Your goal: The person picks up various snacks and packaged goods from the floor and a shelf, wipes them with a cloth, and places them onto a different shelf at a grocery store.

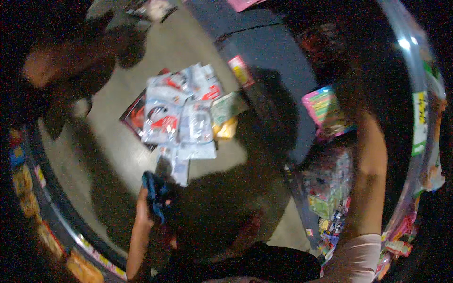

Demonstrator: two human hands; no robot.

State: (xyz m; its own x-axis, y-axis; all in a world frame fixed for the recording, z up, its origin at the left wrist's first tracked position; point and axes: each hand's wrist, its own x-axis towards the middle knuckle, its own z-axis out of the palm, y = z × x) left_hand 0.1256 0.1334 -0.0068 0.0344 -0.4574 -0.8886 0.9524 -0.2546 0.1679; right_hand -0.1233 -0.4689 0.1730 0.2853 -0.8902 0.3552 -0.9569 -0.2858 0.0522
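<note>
My left hand (143, 207) is closed around a crumpled dark blue thing (154, 192), perhaps cloth or a wrapper; blur hides which. Just beyond it, white plastic packets with red print (177, 116) lie heaped on the pale floor. A dark, flat package (136, 115) shows from under their left side. At the pile's right edge are a green packet (223, 108) and a yellow one (225, 128). My right forearm (370, 155) reaches up along the shelf at the right, and its hand is lost in shadow. Near it is a pink and green packet (322, 108).
A grey shelf board (262, 49) with a red and yellow tag (241, 71) juts in beyond the pile. More packaged goods (329, 201) fill the right-hand shelf. A curved shelf edge (67, 226) with goods runs along the left. Dark, blurred shapes (81, 63) stand at upper left.
</note>
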